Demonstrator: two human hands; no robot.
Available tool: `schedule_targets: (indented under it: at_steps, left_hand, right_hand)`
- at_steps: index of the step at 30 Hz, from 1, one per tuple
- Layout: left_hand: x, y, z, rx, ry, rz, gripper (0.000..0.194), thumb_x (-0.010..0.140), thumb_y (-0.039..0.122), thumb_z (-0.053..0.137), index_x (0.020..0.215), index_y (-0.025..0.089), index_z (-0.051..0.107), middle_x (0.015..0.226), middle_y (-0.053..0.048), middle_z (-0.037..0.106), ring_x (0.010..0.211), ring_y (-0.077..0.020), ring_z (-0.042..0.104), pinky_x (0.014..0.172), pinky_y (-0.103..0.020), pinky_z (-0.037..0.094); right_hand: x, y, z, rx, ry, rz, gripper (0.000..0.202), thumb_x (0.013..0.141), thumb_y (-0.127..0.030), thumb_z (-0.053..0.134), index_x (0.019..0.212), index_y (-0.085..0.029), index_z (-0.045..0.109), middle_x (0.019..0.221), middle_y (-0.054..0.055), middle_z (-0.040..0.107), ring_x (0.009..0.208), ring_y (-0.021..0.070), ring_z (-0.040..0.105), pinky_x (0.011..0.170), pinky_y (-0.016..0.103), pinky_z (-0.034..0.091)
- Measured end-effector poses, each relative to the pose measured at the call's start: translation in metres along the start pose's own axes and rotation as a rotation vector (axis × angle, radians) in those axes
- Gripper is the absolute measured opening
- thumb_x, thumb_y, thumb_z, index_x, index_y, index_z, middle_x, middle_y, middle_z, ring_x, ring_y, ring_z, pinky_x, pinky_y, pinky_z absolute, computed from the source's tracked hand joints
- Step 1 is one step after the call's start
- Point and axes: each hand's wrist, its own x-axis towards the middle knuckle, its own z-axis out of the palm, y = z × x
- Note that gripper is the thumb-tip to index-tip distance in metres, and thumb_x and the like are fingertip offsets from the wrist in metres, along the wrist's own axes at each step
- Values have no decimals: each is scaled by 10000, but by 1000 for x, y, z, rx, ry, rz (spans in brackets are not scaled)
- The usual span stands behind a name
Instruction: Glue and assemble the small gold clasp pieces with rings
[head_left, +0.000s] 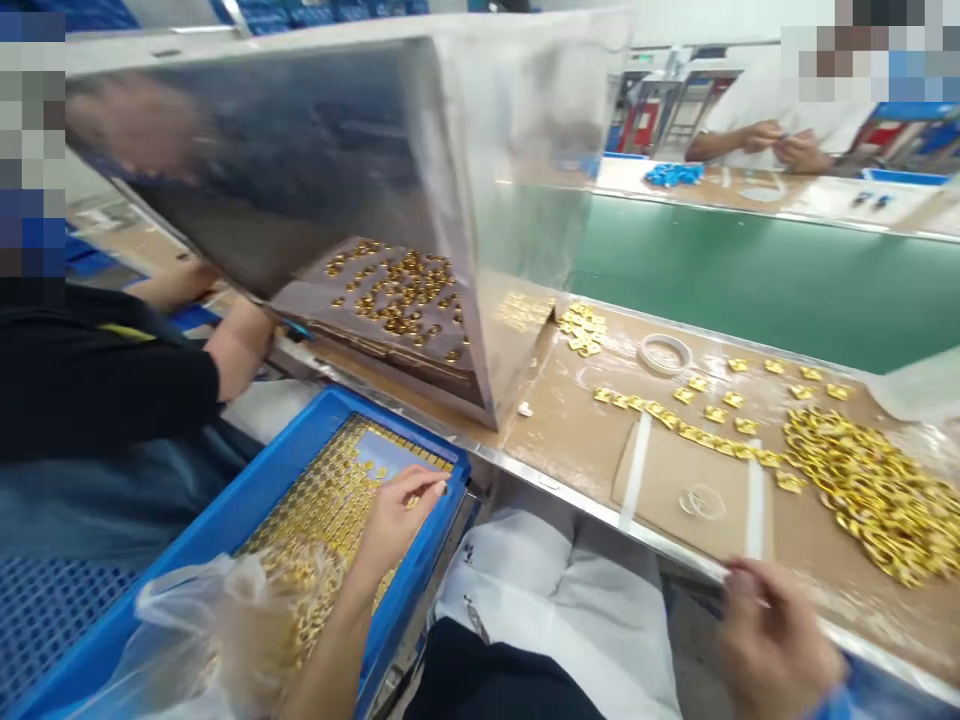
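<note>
Head view: above gold pieces (300,500), the left hand (394,515) is pinched (contents unclear); fine control seems needed; closure of the right hand (780,640) cannot be told.

View: 1 head camera, worn above the lap (551,585), which lies right of the blue tray (433,530).
Facing: forward and steeply down, across the bench (574,400) beyond and to the right of the blue tray.
Slant: the bench edge slopes down to the right, away from the blue tray's far end.
Close range: the lap and the blue tray, seen from above; the metal box (517,200) looms large just beyond the blue tray.
Far range: the green surface (750,265), then 1 person (795,115) opposite, well apart from the blue tray, near the top.
</note>
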Motion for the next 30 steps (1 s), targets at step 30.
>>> schedule_targets:
  at_steps: [30]
  left_hand:
    - [37,138,182,-341,-559,676,202,906,275,719,1059,143,720,761,-25,669,658,-120,605,622,-207,500]
  right_hand:
    - [6,8,-4,300,-70,421,156,956,-312,701,1072,-208,700,804,15,696,656,161,630,610,245,516]
